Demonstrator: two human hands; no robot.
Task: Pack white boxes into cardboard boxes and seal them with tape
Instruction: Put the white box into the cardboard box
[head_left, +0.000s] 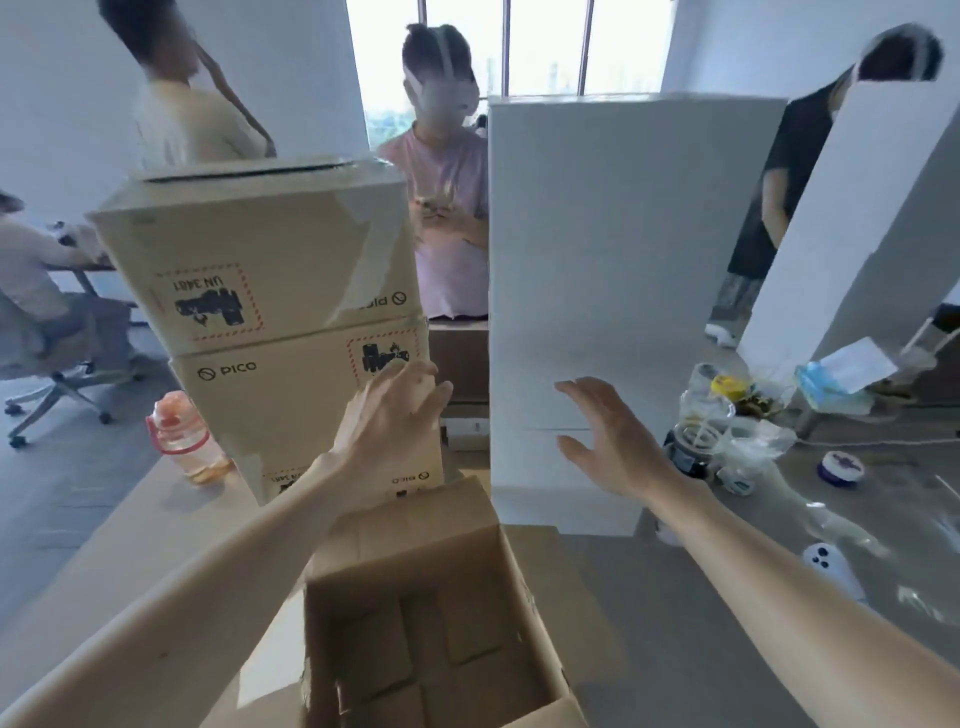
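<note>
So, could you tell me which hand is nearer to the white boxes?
Right. The right hand is spread in front of the white boxes; the left hand is to their left, at the cardboard stack.

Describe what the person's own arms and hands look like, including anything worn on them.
Both are bare. The left hand and right hand wear no gloves, and no ring, watch or bracelet can be made out on either. Each forearm is uncovered all the way to the picture's edge, so no sleeve shows. The fingers show no markings.
</note>
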